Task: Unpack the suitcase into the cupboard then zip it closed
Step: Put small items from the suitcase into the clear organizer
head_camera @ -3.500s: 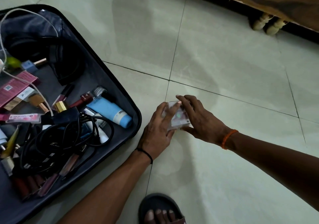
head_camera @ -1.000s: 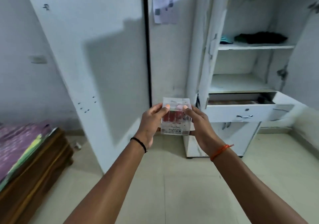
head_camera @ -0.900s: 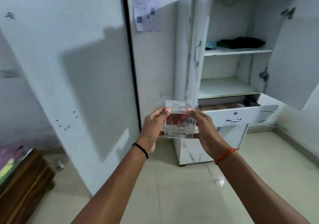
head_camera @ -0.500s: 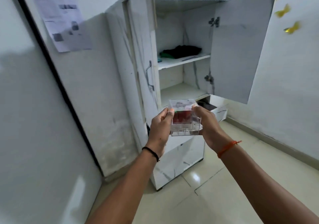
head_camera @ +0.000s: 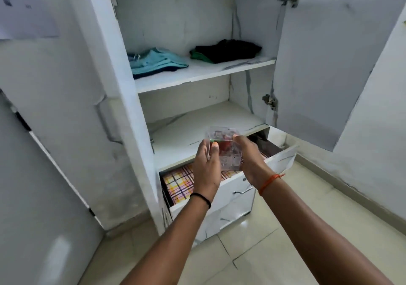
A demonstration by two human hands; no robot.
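A small clear plastic box (head_camera: 224,150) with something red inside is held between my left hand (head_camera: 205,166) and my right hand (head_camera: 250,161). I hold it just in front of the lower shelf (head_camera: 175,135) of the white cupboard (head_camera: 248,91), above the pulled-out drawer (head_camera: 281,156). Both cupboard doors stand open. The suitcase is out of view.
The upper shelf (head_camera: 197,73) carries folded blue clothes (head_camera: 156,61) and a dark folded pile (head_camera: 226,50). A checked cloth (head_camera: 179,182) lies in the drawer. The left door (head_camera: 72,100) and right door (head_camera: 325,60) flank the opening. Tiled floor lies below.
I have come close to the cupboard with the clear box in both hands. The box now sits in front of the lower shelf, over the open drawer.
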